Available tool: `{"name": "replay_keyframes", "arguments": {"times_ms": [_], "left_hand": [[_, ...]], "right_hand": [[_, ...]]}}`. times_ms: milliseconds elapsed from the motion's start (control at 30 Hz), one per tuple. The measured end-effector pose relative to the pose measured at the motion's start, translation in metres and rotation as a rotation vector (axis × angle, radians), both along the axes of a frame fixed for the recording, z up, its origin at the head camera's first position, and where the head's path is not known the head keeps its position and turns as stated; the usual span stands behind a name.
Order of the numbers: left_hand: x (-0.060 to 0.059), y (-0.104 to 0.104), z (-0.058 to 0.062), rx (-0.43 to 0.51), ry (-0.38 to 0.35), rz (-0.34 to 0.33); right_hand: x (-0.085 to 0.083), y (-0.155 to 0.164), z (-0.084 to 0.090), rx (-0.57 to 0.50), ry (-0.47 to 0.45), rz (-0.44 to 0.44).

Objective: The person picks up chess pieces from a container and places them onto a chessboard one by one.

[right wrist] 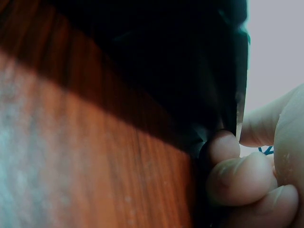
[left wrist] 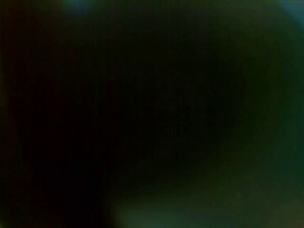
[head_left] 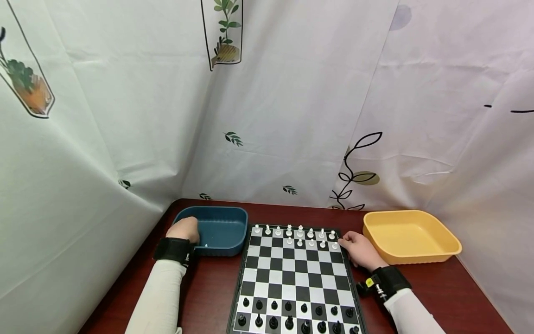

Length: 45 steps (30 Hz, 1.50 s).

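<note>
A black-and-white chessboard (head_left: 292, 273) lies in the middle of the dark red table. White pieces (head_left: 299, 230) stand in its two far rows and black pieces (head_left: 288, 315) in its two near rows. My left hand (head_left: 185, 229) sits on the near-left rim of a blue tray (head_left: 225, 229), fingers curled down and hidden. A small white piece (head_left: 206, 244) lies inside that tray beside the hand. My right hand (head_left: 350, 243) holds the board's right edge near its far corner. In the right wrist view its fingers (right wrist: 237, 175) curl against the dark board edge (right wrist: 166, 71). The left wrist view is dark.
A yellow tray (head_left: 410, 253) stands right of the board, close to my right hand, with nothing visible inside. White patterned cloth (head_left: 292, 116) walls in the table at the back and both sides. Bare wood (head_left: 208, 297) lies between my left arm and the board.
</note>
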State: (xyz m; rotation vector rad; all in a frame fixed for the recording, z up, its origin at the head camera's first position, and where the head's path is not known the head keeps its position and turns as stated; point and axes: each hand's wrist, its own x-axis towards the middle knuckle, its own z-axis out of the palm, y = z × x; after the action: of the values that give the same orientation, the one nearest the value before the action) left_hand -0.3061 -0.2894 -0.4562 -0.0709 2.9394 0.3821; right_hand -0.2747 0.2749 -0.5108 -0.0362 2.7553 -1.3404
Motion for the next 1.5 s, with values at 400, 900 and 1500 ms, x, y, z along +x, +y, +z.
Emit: {"name": "replay_keyframes", "arguments": {"times_ms": [400,900,1500], "left_hand": [[0.011,0.008,0.015,0.011,0.081,-0.05],[0.013,0.015,0.02,0.066,0.225,-0.121],[0.012,0.029,0.031,0.158,0.39,-0.303]], "right_hand": [[-0.002,0.001,0.0,0.005,-0.007,0.009],[0.0,0.0,0.001,0.001,0.001,0.0],[0.0,-0.001,0.001,-0.015,-0.006,-0.006]]}}
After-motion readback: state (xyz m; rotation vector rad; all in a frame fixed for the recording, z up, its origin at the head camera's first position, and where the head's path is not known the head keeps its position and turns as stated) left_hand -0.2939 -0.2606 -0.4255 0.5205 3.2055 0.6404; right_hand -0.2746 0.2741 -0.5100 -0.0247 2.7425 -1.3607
